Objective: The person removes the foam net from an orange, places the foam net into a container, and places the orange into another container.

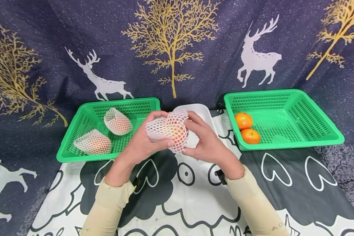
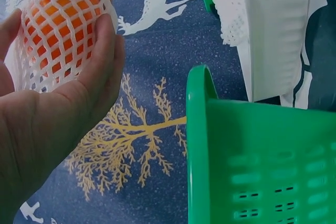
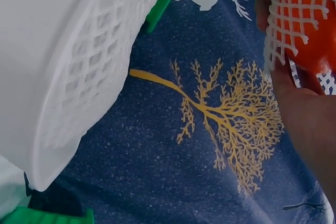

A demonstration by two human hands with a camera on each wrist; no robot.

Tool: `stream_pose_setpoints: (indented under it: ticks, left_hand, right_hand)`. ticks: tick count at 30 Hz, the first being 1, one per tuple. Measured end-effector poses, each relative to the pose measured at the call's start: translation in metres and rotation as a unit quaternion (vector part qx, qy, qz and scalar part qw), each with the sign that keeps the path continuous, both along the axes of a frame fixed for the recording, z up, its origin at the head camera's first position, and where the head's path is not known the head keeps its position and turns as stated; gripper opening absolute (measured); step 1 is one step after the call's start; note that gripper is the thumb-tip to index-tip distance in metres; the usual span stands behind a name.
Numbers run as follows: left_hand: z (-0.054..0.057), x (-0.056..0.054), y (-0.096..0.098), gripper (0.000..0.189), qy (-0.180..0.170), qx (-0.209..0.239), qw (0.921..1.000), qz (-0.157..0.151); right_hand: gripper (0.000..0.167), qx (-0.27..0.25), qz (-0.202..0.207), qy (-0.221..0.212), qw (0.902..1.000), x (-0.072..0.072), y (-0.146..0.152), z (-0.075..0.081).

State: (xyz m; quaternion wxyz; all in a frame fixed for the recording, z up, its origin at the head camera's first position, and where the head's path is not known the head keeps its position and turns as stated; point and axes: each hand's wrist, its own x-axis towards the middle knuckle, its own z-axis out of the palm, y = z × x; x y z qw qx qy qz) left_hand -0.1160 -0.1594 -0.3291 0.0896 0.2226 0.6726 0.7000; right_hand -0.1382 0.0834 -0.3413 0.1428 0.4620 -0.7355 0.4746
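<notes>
An orange fruit [image 1: 177, 130] sits inside a white foam net sleeve [image 1: 162, 128], held up over the table's middle. My left hand [image 1: 142, 140] grips the sleeved fruit from the left, its thumb lying across the front. On the other side, my right hand [image 1: 206, 141] holds the sleeve's edge and the fruit with curled fingers. The left wrist view shows the net [image 2: 60, 30] stretched over the fruit between thumb and fingers. Bare orange skin [image 3: 320, 51] shows past the net's edge in the right wrist view.
The left green basket [image 1: 76, 157] contains two net-wrapped fruits [image 1: 98, 144]. In the right green basket [image 1: 292, 146], two unwrapped orange fruits [image 1: 250, 136] lie at the left side. A white tray [image 1: 207, 114] with foam nets [image 3: 100, 51] stands behind the hands, between the baskets.
</notes>
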Motion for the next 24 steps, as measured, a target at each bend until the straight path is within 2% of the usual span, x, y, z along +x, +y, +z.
stream_pose_setpoints:
  ticks: [5, 11, 16, 24]
  left_hand:
    - [-0.0018, 0.0001, 0.0021, 0.078, -0.004, -0.017, 0.9998, 0.01]
    - [-0.0028, -0.0011, 0.0015, 0.077, 0.015, -0.027, 0.9994, 0.011]
    - [-0.0027, -0.0015, 0.0003, 0.077, 0.031, -0.03, 0.9989, 0.016]
    - [-0.0016, -0.0019, -0.002, 0.071, 0.034, -0.019, 0.999, 0.023]
  right_hand:
    - [0.06, 0.028, -0.028, 0.012, 0.9992, -0.0002, -0.0003, -0.0023]
    - [0.058, 0.049, -0.052, 0.016, 0.9973, -0.0001, 0.0014, -0.0028]
    - [0.058, 0.046, -0.048, 0.012, 0.9977, 0.0, 0.0033, -0.0015]
    - [0.058, 0.026, -0.026, 0.008, 0.9993, -0.0009, 0.0065, 0.0018]
